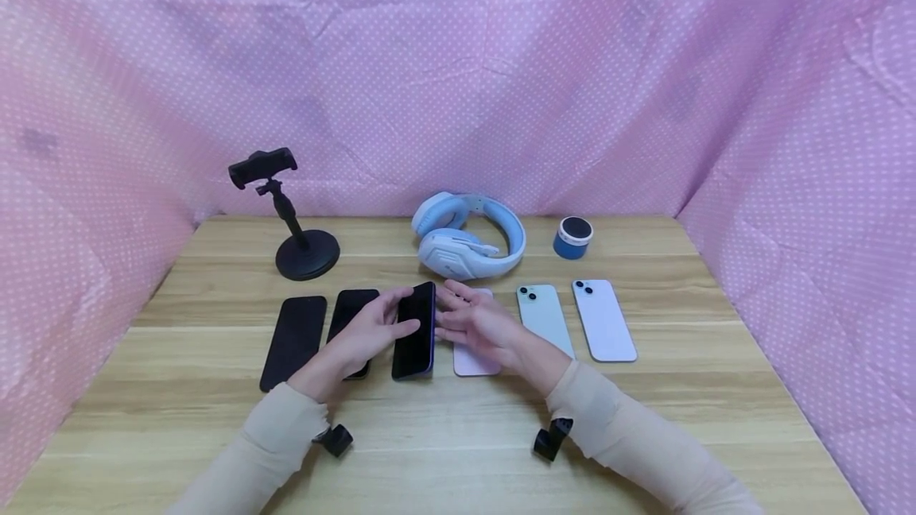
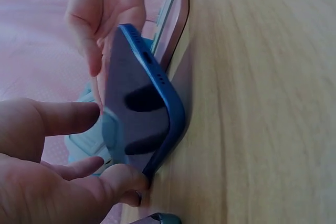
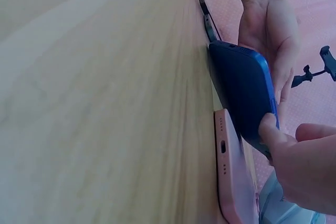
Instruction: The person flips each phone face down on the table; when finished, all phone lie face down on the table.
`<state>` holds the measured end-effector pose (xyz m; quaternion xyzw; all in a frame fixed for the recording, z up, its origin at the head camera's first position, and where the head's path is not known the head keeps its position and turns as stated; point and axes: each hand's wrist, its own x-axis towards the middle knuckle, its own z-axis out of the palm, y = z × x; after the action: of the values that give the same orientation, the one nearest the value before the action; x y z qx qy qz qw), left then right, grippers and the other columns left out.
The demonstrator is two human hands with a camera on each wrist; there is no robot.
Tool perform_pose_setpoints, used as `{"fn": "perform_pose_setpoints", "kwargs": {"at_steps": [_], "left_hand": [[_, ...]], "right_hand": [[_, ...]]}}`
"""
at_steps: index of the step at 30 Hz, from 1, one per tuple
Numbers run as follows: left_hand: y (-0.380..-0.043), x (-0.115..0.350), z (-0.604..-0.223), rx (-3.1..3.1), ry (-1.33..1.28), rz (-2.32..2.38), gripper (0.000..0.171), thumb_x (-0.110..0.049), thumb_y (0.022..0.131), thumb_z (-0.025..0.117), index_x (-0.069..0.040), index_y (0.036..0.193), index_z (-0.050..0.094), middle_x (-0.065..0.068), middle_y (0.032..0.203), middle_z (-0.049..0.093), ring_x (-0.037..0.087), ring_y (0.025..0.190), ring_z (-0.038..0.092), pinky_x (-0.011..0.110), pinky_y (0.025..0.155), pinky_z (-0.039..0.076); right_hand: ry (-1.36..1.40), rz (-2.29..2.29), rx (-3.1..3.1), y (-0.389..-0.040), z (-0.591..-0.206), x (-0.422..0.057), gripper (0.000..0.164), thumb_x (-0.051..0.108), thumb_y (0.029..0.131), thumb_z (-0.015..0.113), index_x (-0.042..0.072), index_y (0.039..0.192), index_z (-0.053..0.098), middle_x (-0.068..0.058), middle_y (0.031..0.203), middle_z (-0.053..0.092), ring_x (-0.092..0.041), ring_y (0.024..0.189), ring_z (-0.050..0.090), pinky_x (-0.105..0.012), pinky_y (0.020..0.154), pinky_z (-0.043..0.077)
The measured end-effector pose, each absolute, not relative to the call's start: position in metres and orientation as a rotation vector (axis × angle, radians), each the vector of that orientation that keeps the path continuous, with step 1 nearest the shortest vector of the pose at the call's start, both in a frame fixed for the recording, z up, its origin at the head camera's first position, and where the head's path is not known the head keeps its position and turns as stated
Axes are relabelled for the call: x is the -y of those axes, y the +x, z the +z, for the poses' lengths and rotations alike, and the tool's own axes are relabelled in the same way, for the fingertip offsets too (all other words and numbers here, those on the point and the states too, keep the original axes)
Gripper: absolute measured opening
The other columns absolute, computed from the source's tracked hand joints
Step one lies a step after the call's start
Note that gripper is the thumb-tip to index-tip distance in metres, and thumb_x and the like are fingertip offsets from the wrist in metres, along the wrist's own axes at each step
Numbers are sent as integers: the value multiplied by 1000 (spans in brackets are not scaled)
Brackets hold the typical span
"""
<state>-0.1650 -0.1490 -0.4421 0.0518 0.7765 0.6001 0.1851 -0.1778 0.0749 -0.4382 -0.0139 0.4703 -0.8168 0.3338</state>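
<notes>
A blue-edged smartphone with a dark screen leans on its left long edge, its right edge raised off the table. My left hand is at its left side, lower fingers touching the bottom edge and the thumb extended over the screen. From the right, my right hand reaches over a pink smartphone, and its fingertips touch the raised edge and back of the blue phone. Left of it, a black phone lies partly hidden under my left hand.
Another black phone lies farther left. Pale green and white phones lie face down at right. Behind the row stand a black phone stand, blue-white headphones and a small blue speaker. Pink dotted cloth borders the table.
</notes>
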Motion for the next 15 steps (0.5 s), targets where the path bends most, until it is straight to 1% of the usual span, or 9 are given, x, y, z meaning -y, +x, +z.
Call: {"fn": "perform_pose_setpoints", "kwargs": {"at_steps": [4,7,11,15], "left_hand": [[-164,147,-442,-2205,139,1670,64,-14,103,61,1,157,30,24,164,21,34,152,17,46,122,18],[-163,146,-443,-2207,145,1657,63,-19,105,58,1,158,29,25,163,23,36,151,19,49,122,20],[-163,144,-443,-2198,141,1642,63,-23,106,57,-1,158,29,24,162,25,35,150,21,50,121,20],[-165,145,-443,-2194,141,1625,65,-25,106,56,-3,160,26,23,163,24,33,151,21,49,122,20]], "right_hand": [[-64,-2120,-1176,-179,-438,-73,70,-14,98,43,0,161,14,-20,165,21,-36,146,32,-47,114,37],[-85,-2102,-1146,-180,-438,-73,65,-14,99,41,-3,159,19,-21,164,22,-36,146,32,-46,113,37],[-78,-2080,-1133,-181,-438,-74,63,-12,101,40,0,160,22,-18,164,24,-33,143,38,-45,112,39],[-96,-2058,-1126,-181,-438,-74,62,-9,103,39,4,161,22,-16,165,24,-32,142,40,-47,111,40]]}}
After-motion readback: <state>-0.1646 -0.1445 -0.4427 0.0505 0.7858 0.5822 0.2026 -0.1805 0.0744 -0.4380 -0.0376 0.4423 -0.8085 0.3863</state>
